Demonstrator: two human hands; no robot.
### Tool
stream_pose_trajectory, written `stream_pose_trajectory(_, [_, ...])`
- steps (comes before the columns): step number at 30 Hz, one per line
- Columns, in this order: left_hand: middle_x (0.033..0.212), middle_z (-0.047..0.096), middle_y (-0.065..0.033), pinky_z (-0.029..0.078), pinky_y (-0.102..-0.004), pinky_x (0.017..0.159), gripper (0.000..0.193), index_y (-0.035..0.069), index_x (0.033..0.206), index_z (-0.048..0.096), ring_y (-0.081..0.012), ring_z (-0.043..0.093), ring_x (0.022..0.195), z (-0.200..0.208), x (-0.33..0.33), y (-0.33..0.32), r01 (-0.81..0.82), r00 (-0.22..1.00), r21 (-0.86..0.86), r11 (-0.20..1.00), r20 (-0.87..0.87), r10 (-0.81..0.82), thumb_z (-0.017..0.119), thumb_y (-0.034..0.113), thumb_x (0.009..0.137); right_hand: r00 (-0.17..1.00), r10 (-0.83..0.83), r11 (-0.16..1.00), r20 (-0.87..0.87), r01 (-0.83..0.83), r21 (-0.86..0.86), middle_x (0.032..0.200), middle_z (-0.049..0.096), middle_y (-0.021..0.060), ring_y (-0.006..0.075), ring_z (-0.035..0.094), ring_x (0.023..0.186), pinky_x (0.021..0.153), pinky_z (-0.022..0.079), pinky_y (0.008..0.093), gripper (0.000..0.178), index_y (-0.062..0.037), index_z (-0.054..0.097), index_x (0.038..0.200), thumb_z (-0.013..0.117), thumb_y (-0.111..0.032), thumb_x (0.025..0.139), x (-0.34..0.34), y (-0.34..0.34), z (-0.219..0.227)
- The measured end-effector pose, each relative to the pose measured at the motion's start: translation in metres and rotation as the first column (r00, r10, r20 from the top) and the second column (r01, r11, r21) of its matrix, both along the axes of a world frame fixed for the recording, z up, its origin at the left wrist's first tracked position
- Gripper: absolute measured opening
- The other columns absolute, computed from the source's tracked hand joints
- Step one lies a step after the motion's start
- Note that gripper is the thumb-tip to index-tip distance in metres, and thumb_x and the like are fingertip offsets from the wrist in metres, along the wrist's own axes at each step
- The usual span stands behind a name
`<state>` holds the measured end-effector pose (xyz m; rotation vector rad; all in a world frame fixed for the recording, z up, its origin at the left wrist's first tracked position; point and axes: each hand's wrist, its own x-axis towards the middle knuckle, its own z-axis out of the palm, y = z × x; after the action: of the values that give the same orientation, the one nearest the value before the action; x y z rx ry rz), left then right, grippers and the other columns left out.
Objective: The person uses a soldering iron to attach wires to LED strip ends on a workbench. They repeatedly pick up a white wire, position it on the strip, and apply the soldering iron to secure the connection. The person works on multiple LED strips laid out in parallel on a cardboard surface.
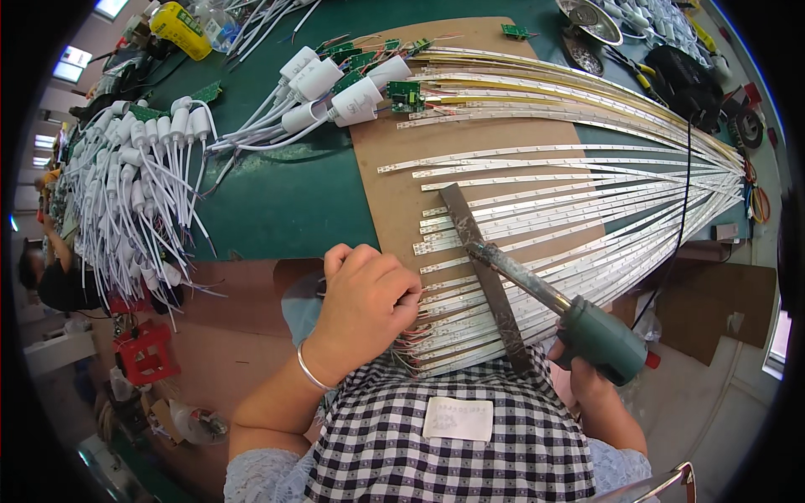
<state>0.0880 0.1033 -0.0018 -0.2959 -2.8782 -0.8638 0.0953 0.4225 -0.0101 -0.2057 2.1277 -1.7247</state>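
My right hand (589, 381) grips the green handle of a soldering gun (599, 339). Its metal shaft points up and left, with the tip over a dark flat bar (490, 289). That bar lies slantwise across many thin white LED strips (662, 214), which fan out from a bunch at the right. My left hand (369, 293) is closed, fingers curled, beside the strips' left ends. Fine red and white wires (411, 339) show below it. Whatever its fingertips hold is hidden. Beneath the strips is a brown board (390, 210).
White caps with cables (352, 101) and small green circuit boards (407, 96) lie at the far side of the green table (277, 201). Many more capped cables (134, 168) hang over its left edge. A metal dish (591, 17) sits far right. A black cord (688, 193) crosses the strips.
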Motion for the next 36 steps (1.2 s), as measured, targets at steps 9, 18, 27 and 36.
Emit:
stream_pose_trajectory(9, [0.083,0.049,-0.0009,0.033,-0.0367,0.078,0.011,0.013,0.073,0.061,-0.0217,0.048,0.08,-0.001,0.003,-0.004,0.009,1.0,0.064,0.998,-0.002,-0.009,0.07,0.01,0.067,0.995,-0.096,0.953,-0.021,0.086,-0.289,0.109,0.058,0.0142,0.0158,0.059,0.063,0.044,0.042,0.0225,0.052,0.0035,0.046,0.123,0.062,-0.029,0.086,-0.006,-0.003,-0.008])
stream_pose_trajectory(18, [0.079,0.06,-0.0055,0.039,-0.0365,0.073,0.009,0.009,0.078,0.063,-0.026,0.056,0.081,0.055,-0.055,-0.043,0.087,0.993,0.033,0.996,-0.087,-0.084,0.065,0.018,0.079,0.948,-0.317,0.871,-0.028,0.279,-0.404,0.107,0.058,0.0156,0.0183,0.059,0.06,0.043,0.046,0.0263,0.039,0.0057,0.046,0.119,0.048,-0.01,0.084,-0.01,-0.014,-0.004])
stream_pose_trajectory(27, [0.082,0.064,-0.0047,0.038,-0.0418,0.07,0.019,0.017,0.087,0.072,-0.0269,0.058,0.081,0.038,-0.196,-0.076,-0.257,0.965,-0.522,0.814,-0.186,0.185,0.071,0.032,0.075,0.93,-0.368,0.847,-0.007,0.332,-0.415,0.106,0.057,0.0148,0.0174,0.058,0.061,0.049,0.047,0.027,0.035,0.0063,0.046,0.116,0.041,-0.005,0.083,-0.008,-0.017,0.005])
stream_pose_trajectory(36, [0.097,0.069,-0.0058,0.043,-0.0244,0.08,0.015,0.003,0.092,0.061,-0.0094,0.058,0.087,0.068,-0.204,-0.148,-0.233,0.97,0.84,0.49,0.165,0.179,0.061,0.018,0.09,0.905,-0.422,0.802,0.062,0.404,-0.439,0.104,0.059,0.0142,0.0161,0.058,0.06,0.047,0.047,0.0271,0.035,0.0048,0.047,0.117,0.052,-0.017,0.089,-0.01,-0.02,-0.002])
